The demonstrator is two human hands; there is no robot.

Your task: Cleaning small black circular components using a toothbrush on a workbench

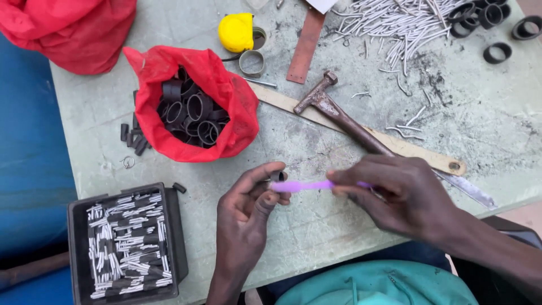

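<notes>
Left hand point(245, 206) grip clamped on small black ring point(277, 176); right hand point(403, 195) grip clamped on purple stick point(302, 185).
Fitting stick into ring; probably needing steady aim next.

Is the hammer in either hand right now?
No: the hammer lies on the table, while the right hand holds a purple stick and the left hand a small dark ring.

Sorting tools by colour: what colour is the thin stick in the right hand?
Light purple; the thin plastic stick shows best in the head view.
</notes>
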